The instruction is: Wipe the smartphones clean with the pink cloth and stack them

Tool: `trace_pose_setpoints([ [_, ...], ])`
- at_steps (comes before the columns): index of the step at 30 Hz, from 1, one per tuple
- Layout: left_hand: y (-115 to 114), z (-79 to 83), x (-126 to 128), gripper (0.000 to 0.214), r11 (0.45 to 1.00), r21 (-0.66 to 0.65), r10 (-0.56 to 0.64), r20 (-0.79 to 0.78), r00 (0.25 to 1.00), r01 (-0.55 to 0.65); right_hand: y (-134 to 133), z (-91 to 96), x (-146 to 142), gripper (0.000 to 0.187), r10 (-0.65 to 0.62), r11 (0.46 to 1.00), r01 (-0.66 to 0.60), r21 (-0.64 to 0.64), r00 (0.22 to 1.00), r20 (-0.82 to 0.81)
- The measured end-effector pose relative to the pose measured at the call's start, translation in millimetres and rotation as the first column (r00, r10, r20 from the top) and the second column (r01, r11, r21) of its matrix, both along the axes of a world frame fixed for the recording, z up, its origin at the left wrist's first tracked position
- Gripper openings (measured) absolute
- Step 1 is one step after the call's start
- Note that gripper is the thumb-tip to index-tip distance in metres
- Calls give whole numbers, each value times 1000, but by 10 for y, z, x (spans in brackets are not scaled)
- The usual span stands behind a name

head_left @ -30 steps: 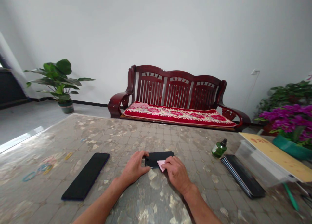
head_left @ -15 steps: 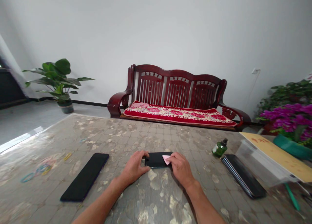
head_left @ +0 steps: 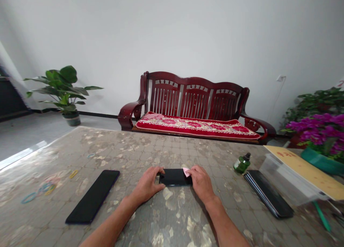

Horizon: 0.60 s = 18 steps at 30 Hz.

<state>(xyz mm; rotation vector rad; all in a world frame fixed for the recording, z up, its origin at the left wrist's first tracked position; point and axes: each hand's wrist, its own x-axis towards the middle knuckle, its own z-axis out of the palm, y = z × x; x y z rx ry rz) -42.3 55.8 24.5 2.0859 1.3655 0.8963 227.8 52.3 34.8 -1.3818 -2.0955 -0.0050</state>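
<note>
A black smartphone lies sideways on the patterned tablecloth, screen up. My left hand grips its left end, thumb on the near edge and fingers on the far edge. At the other end, my right hand pinches a small pink cloth against the screen's right part. The fingers of that hand hide part of the cloth and the phone's right end. Left of my hands lies a larger black phone, its dark face up.
A green spray bottle and a stack of dark phones stand on the right, beside a clear plastic box under a tan board. A green-handled tool is near it. Coloured rubber bands lie far left. A wooden bench stands beyond the table.
My right hand has slid the pink cloth slightly right and away from me along the screen, toward the phone's right end. My left hand keeps its hold on the phone.
</note>
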Motion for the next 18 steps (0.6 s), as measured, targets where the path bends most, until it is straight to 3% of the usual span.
trace_pose_setpoints([
  [6,18,46,-10,36,999,-21,-37,7,999,37,-34,41,-11,31,98,994,-99,-49,995,-29],
  [13,8,204,-55,36,990,-89,-114,-21,993,112,101,-8,0,32,-61,996,46,-79,979,-195],
  [18,37,173,-99,36,985,-56,-165,-53,985,162,139,-92,-39,36,-76,989,31,-144,946,-316],
])
